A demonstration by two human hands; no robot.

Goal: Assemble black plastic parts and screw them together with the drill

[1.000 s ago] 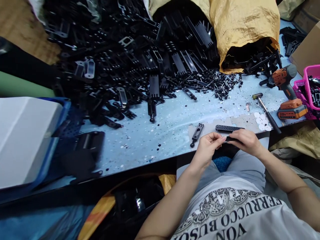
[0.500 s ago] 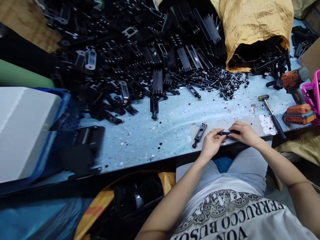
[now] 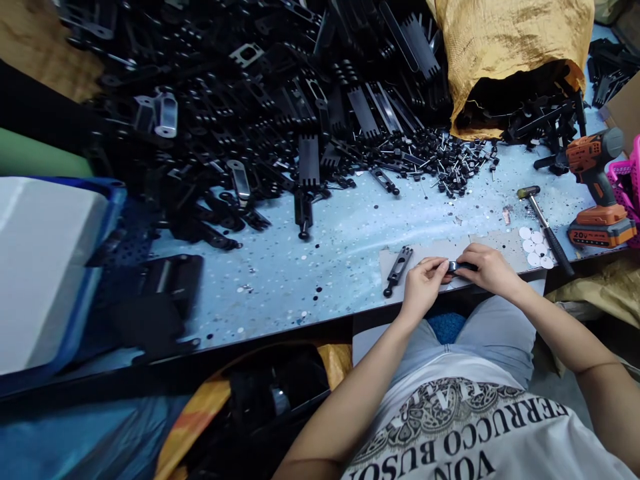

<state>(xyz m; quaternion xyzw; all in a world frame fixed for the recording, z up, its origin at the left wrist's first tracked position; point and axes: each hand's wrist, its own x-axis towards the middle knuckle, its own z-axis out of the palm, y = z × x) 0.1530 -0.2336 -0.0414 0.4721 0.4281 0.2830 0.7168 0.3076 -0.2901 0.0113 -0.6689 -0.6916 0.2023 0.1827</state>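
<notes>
Between my two hands, close to the table's front edge, is a small black part (image 3: pixel 453 267) with a shiny top. My left hand (image 3: pixel 425 279) pinches its left end with thumb and fingers. On the other end, my right hand (image 3: pixel 483 267) has its fingers closed, hiding much of the part. Just left of my left hand, a black slotted bracket (image 3: pixel 398 271) with a round knob at its lower end lies on a grey cardboard sheet (image 3: pixel 387 259).
Black brackets and plates (image 3: pixel 225 113) are heaped at the back, beside loose black-headed screws (image 3: pixel 460 163). A yellow sack (image 3: pixel 515 40) spills parts. On the right lie a hammer (image 3: pixel 553 240), white discs (image 3: pixel 535 248) and an orange cordless drill (image 3: pixel 597 180). A blue-rimmed bin (image 3: pixel 117 200) stands left.
My left fingertips have closed further over the part's left end, so less of it shows. Both hands stay in nearly the same place. The view has shifted slightly.
</notes>
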